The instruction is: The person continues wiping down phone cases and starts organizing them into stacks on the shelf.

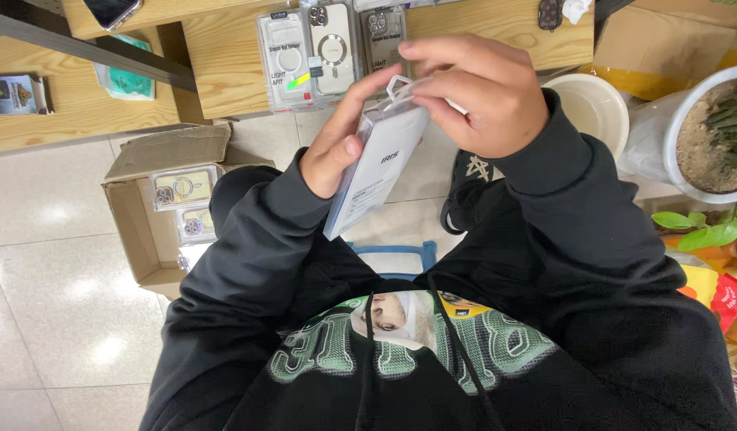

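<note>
The person's black hooded sweatshirt point(432, 351) fills the lower half of the frame, both sleeves rising toward the centre. At the left edge of the middle, an open cardboard box point(157, 199) sits on the pale tiled floor, with a few packaged phone cases lying inside it. A wooden shelf point(225, 56) runs across the top, and three more packaged phone cases point(328, 52) lie side by side on it, top centre. At the right edge stands a white plant pot point(704, 136) with soil.

Just above centre, the left hand point(340, 148) is closed around a slim grey-white phone case package point(376, 172), thumb pressed on its face and fingers wrapped behind, the package tilted with its top toward the upper right. The right hand point(480, 92) curls over the package's upper end, fingertips pinched on the clear hanging tab point(400, 86) there; whether the flap is lifted is hard to tell.
</note>
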